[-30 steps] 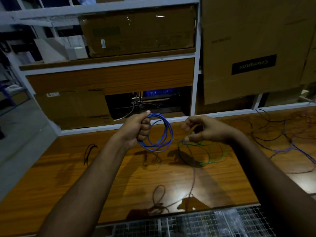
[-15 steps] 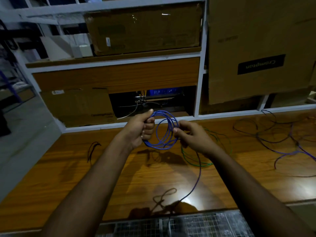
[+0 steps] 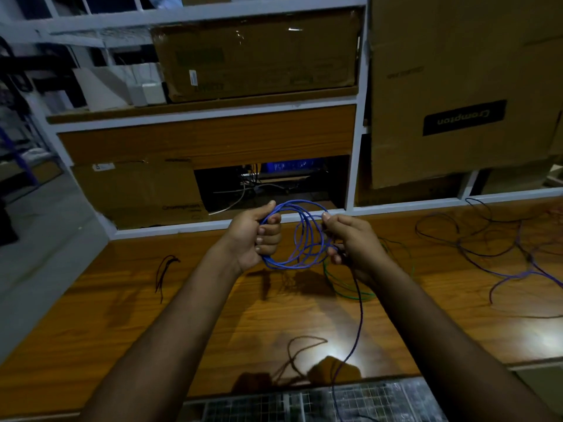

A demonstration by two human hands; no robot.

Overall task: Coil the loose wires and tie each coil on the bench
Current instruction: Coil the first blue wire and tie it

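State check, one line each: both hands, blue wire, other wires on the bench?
left hand: grips the blue coil's left side
right hand: pinches the coil's right side
blue wire: coiled, untied, tail hanging off the front
green wire: loose on the bench
dark wires: uncoiled, right side

1. The left hand (image 3: 254, 234) covers the part of the blue coil (image 3: 300, 236) that its fingers (image 3: 269, 231) close around.
2. The coil's free end runs off the bottom edge.
3. The right hand (image 3: 350, 242) hides part of the green wire (image 3: 344, 284).
4. The loose wires (image 3: 499, 248) on the bench (image 3: 122, 300) are cut by the right edge.
5. The small label on the cardboard box (image 3: 256, 56) is too blurred to read.
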